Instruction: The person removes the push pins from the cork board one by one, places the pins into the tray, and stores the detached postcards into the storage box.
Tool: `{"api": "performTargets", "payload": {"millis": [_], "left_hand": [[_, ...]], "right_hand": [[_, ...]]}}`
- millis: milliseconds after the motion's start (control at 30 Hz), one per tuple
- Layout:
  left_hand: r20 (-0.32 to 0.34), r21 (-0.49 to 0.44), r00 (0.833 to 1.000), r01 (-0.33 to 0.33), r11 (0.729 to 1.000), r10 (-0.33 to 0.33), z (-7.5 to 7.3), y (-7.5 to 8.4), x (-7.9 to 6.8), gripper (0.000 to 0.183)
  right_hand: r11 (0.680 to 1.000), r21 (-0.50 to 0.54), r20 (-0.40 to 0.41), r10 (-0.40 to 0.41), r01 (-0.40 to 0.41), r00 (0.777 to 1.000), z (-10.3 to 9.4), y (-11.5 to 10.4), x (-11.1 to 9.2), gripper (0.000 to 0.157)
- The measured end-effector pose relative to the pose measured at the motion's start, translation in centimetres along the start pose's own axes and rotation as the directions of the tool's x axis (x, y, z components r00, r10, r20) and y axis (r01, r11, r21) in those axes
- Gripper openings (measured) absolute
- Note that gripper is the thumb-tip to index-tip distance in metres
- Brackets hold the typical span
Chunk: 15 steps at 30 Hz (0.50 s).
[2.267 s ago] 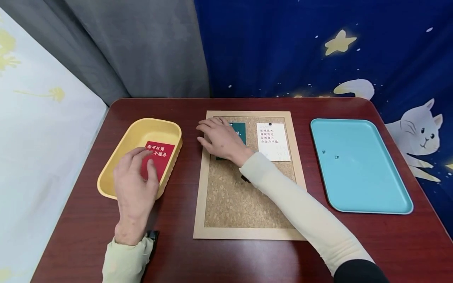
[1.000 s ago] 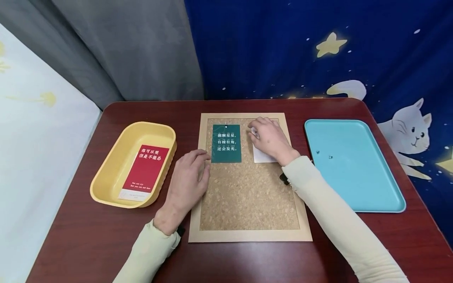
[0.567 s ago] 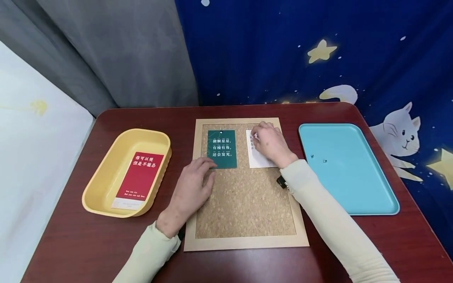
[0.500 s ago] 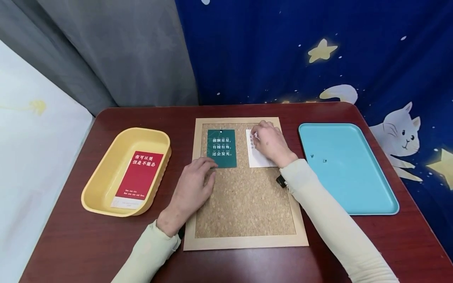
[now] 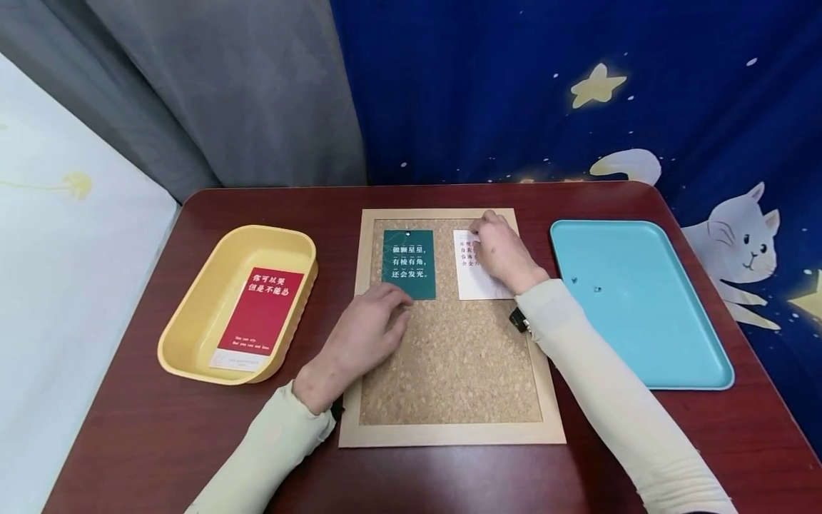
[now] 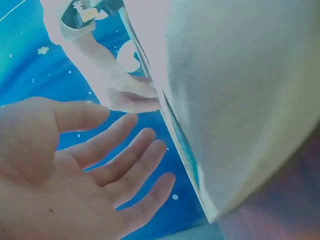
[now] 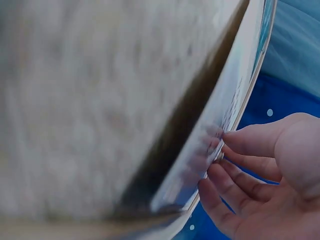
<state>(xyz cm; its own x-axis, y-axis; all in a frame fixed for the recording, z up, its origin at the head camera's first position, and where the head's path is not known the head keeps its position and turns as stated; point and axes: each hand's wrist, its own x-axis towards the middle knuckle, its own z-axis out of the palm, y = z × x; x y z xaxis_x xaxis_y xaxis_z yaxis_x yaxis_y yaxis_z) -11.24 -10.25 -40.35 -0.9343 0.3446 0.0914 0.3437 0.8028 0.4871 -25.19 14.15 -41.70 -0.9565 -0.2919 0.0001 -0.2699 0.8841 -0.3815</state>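
Two hands are at work over a cork board point(image 5: 449, 371) on the tabletop point(image 5: 141, 435). The right hand point(image 5: 502, 251) bends its fingers in at the top of the white card point(image 5: 484, 284), on the right half of the board. In the right wrist view a small pale bit, likely a pin point(image 7: 219, 158), shows among its fingertips; whether they pinch it I cannot tell.

The left hand point(image 5: 369, 326) holds nothing, fingers relaxed and a little apart, near the lower edge of the green card point(image 5: 409, 263), which bears a small fastener point(image 5: 407, 233) at its top. A red card point(image 5: 260, 307) lies in the yellow box point(image 5: 170, 353), and two tiny bits point(image 5: 574, 280), probably more pins, lie on the blue tray point(image 5: 661, 343).

For work at that pin, I would keep the force square to the board, since sideways pressure could tear the card or slew it round. One fingertip beside the pin would keep the paper flat; the left hand would help more steadying the frame. The white card's top edge is best kept level with the green one's.
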Motion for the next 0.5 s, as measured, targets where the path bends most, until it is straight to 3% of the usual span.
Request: {"api": "performTargets", "payload": {"millis": [167, 500], "left_hand": [[0.106, -0.032, 0.994, 0.011, 0.999, -0.007, 0.1, 0.8, 1.0, 0.021], [0.204, -0.12, 0.976, 0.104, 0.987, -0.078, 1.5, 1.9, 3.4, 0.03]], "right_hand": [[1.0, 0.007, 0.019, 0.003, -0.003, 1.0, -0.3, 0.4, 0.4, 0.034], [1.0, -0.006, 0.005, 0.007, -0.007, 1.0, -0.5, 0.6, 1.4, 0.028]]}}
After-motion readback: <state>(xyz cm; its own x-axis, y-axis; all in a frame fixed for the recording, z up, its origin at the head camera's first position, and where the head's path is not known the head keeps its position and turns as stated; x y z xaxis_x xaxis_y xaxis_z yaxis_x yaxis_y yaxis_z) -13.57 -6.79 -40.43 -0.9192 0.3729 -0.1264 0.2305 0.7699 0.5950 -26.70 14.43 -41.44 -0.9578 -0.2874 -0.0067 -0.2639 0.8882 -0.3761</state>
